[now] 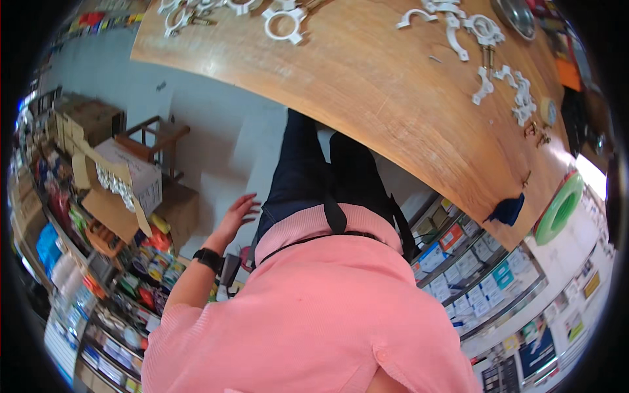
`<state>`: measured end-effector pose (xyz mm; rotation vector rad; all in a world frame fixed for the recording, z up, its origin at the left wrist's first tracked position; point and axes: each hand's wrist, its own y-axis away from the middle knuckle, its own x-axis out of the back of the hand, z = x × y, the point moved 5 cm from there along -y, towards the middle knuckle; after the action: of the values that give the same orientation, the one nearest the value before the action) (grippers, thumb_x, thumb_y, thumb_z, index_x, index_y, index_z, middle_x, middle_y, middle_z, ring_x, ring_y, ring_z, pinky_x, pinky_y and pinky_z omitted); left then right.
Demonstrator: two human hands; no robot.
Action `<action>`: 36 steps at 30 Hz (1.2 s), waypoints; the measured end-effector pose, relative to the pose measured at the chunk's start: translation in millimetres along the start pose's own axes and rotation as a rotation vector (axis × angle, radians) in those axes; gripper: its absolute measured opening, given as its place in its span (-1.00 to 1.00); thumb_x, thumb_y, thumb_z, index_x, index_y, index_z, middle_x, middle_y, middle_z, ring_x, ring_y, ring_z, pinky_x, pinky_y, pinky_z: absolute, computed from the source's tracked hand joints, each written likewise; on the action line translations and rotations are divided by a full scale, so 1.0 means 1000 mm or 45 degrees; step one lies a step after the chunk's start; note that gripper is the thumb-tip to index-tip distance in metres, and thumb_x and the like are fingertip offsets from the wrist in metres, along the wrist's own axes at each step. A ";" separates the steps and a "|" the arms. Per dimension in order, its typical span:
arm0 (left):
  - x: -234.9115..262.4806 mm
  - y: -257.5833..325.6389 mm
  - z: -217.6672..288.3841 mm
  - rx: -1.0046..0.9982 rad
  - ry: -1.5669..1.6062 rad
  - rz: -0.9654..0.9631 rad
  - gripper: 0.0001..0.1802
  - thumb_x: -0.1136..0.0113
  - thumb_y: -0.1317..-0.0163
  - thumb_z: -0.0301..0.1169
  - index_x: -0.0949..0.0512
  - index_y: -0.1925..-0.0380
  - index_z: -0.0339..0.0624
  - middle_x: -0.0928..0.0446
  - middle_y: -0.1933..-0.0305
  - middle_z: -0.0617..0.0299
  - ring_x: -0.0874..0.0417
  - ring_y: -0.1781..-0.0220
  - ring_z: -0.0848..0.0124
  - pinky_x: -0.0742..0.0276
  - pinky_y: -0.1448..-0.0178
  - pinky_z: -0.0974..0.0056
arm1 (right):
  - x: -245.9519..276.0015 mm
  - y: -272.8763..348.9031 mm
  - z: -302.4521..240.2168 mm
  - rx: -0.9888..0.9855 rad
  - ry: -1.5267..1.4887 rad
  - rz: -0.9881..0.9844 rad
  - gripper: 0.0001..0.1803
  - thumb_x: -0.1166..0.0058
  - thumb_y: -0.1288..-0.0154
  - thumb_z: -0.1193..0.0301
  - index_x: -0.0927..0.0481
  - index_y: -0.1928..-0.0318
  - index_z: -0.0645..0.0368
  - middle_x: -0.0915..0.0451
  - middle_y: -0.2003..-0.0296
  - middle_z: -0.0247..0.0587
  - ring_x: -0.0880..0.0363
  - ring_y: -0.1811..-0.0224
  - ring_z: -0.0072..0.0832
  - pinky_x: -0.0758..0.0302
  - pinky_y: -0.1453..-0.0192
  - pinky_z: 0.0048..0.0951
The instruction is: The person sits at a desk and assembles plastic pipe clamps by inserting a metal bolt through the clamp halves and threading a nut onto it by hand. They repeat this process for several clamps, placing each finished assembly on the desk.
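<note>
My left hand [241, 213] hangs beside my left hip, empty, with its fingers spread. A dark watch sits on that wrist. My right hand is out of the picture. Beyond my legs stands a wooden table [367, 85]. White plastic pipe clamps lie along its far side: a round one [284, 25] near the middle, more at the far left, and a group [483, 29] at the right. Brass-coloured screws [488, 57] lie with the right group, and more small screws [532, 130] lie close to the table's right edge.
An opened cardboard box [141, 177] with white parts inside stands at the left, near a wooden stool [154, 141]. A metal bowl [515, 16], a tape roll [548, 111], a dark blue cloth [508, 211] and a green coil [558, 209] are at the right. Stocked shelves [475, 281] flank me.
</note>
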<state>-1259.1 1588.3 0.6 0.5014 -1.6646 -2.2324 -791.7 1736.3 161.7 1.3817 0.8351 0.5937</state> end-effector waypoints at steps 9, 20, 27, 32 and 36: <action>-0.078 -0.039 0.023 -0.656 -0.849 -0.097 -0.60 -0.14 -0.06 -0.28 -0.43 0.09 -0.17 -0.31 -0.06 0.01 -0.32 -0.11 0.17 -0.24 -0.16 0.23 | 0.016 -0.133 -0.013 0.479 0.566 0.524 -0.65 0.16 -0.16 0.51 -0.32 0.00 0.24 -0.53 0.36 -0.02 -0.51 0.30 -0.15 -0.43 0.20 -0.33; -0.066 -0.008 0.027 -0.346 -0.865 -0.371 -0.67 0.13 -0.27 -0.24 -0.39 0.49 -0.29 -0.26 0.61 0.22 -0.22 0.46 0.52 -0.29 0.34 0.33 | 0.017 -0.129 0.000 0.379 0.221 0.022 -0.85 0.04 -0.04 0.45 -0.50 0.38 0.27 -0.45 0.49 -0.42 -0.35 0.35 -0.66 -0.25 0.25 -0.66; -0.087 -0.017 0.001 -0.024 -0.857 -0.594 -0.74 0.11 -0.23 -0.34 -0.39 0.49 -0.32 -0.35 0.61 0.20 -0.29 0.48 0.49 -0.27 0.38 0.34 | 0.017 -0.148 0.010 0.249 -0.319 0.041 -0.85 0.04 -0.01 0.47 -0.52 0.40 0.30 -0.50 0.50 -0.37 -0.43 0.40 -0.56 -0.33 0.22 -0.58; -0.088 -0.024 -0.003 0.040 -0.876 -0.485 -0.75 0.10 -0.19 -0.35 -0.39 0.53 -0.34 -0.35 0.62 0.17 -0.32 0.51 0.47 -0.28 0.38 0.36 | 0.062 -0.140 0.018 0.178 1.248 1.405 -0.46 -0.17 0.20 0.46 -0.36 0.08 0.10 -0.30 -0.02 -0.12 -0.18 -0.12 -0.15 -0.31 0.10 -0.01; -0.088 -0.039 -0.001 0.049 -0.927 -0.550 -0.75 0.11 -0.17 -0.36 -0.38 0.51 -0.36 -0.35 0.60 0.23 -0.30 0.47 0.52 -0.27 0.36 0.39 | 0.093 -0.139 0.143 -0.325 0.324 1.485 -0.42 -0.13 0.10 0.48 -0.29 -0.03 0.15 -0.46 0.30 -0.16 -0.45 0.32 -0.36 -0.39 0.45 -0.31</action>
<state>-1181.5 1637.3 -29.5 0.0329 -2.0846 -2.9422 -637.2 1706.5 7.3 1.4808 0.0369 1.7253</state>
